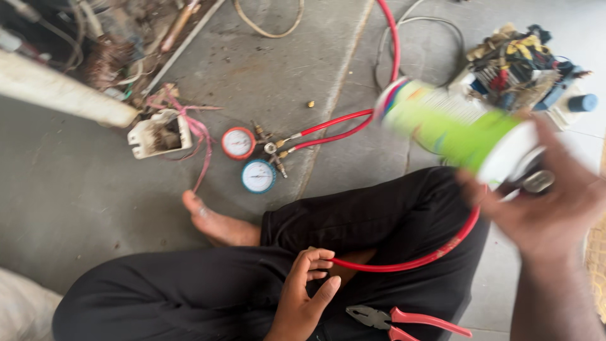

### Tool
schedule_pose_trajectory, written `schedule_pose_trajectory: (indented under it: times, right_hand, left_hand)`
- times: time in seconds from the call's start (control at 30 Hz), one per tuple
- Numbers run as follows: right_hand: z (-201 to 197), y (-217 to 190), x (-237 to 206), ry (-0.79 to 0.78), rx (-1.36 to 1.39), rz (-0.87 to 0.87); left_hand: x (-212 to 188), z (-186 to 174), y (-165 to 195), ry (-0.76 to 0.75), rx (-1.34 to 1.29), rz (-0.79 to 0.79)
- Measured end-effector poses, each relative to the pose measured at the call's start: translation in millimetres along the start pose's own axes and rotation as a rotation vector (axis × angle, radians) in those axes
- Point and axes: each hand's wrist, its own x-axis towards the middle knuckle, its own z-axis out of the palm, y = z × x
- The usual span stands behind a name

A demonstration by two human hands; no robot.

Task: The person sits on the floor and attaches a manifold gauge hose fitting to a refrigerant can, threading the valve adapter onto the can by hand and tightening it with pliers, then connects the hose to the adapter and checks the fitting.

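Note:
My right hand [549, 202] grips a green and white can [454, 126], held on its side in the air and blurred by motion, with a metal valve end near my palm. My left hand [306, 290] rests on my lap and pinches the end of a red hose [410, 262]. That hose curves across my black trousers toward the can. On the concrete floor ahead lies a gauge set with a red gauge [238, 143] and a blue gauge [258, 175], with red hoses [334, 126] running off it.
Red-handled pliers [404, 319] lie by my knee. My bare foot [214, 221] rests on the floor. A broken white plastic part with pink wires [161, 132] sits left of the gauges. Tangled wiring and parts [517, 63] lie top right, a dismantled unit [76, 57] top left.

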Motion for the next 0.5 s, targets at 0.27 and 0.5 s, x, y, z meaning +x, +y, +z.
schedule_pose_trajectory:
  times: [0.27,0.5]
  right_hand:
    - [-84.0,144.0,-55.1,-0.061,-0.083,0.453]
    - [-135.3,193.5,-110.8,-0.150,-0.134,0.946]
  left_hand:
    - [12.0,4.0,-0.9,-0.050,0.389,-0.045]
    - [16.8,11.2,-5.6,-0.024,0.394,0.065]
